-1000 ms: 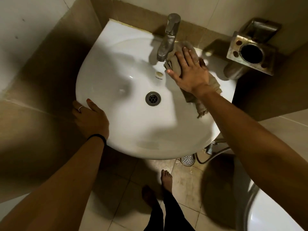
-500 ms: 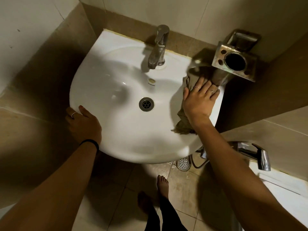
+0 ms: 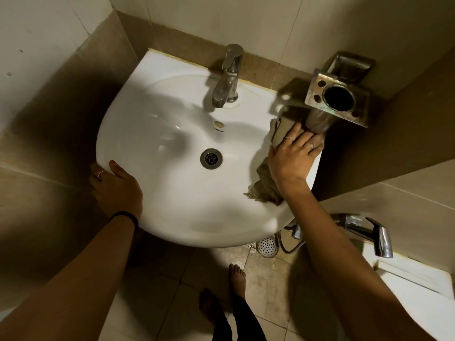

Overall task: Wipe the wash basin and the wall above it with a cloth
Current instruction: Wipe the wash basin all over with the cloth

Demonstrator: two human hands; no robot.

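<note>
A white wash basin is fixed in a tiled corner, with a steel tap at its back and a drain in the middle. My right hand presses a crumpled khaki cloth flat onto the basin's right rim, just below a metal holder. Its fingers are spread over the cloth, and the cloth's frayed end trails toward me. My left hand grips the basin's front left edge, thumb on the rim. The tiled wall rises behind the tap.
A metal toothbrush holder juts from the wall over the basin's right rear corner. A steel hand sprayer hangs low on the right wall above a white ledge. Below the basin are a floor drain and my bare feet.
My right hand has slid the cloth from beside the tap to the basin's right rim and then a little further back, under the holder. My left hand has stayed on the front left edge.
</note>
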